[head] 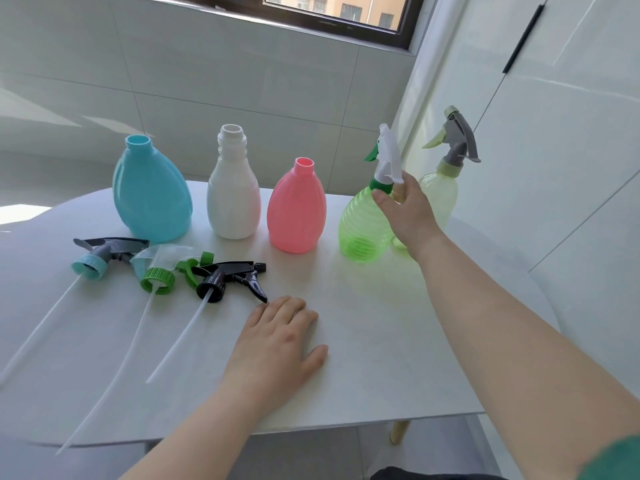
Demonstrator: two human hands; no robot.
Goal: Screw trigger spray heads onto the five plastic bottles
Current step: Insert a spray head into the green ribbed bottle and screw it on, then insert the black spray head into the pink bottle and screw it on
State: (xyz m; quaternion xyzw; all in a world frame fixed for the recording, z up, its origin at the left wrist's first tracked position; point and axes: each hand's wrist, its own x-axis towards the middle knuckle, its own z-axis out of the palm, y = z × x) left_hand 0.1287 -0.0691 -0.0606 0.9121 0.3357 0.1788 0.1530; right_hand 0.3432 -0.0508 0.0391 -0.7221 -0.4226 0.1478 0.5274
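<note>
a white table [363,341] seen from above, against a pale tiled wall with a dark-framed window at the top. five plastic bottles stand in a row along the far side. from the left: a blue bottle [152,192], a white bottle [233,199] and a pink bottle [297,211], all with open necks. next comes a ribbed green bottle [363,223] already topped by a white and green spray head [386,155], then a pale yellow bottle [441,192] with a grey spray head [457,140], close to the white cabinet [554,133] on the right.

the right hand [407,206] reaches across to the green bottle, thumb and fingers loosely curled at its neck just under the collar; whether they truly grip it cannot be told. this hand partly covers the yellow bottle behind it.

the left hand [280,337] lies flat on the table, palm down, fingers spread, holding nothing.

in front of the open bottles three loose spray heads lie on their sides, close together with parts overlapping, their long clear tubes pointing toward the viewer: a grey head with a teal collar [104,254], a clear head with a green collar [162,271], and a black head [232,277] just beyond the left fingertips.
</note>
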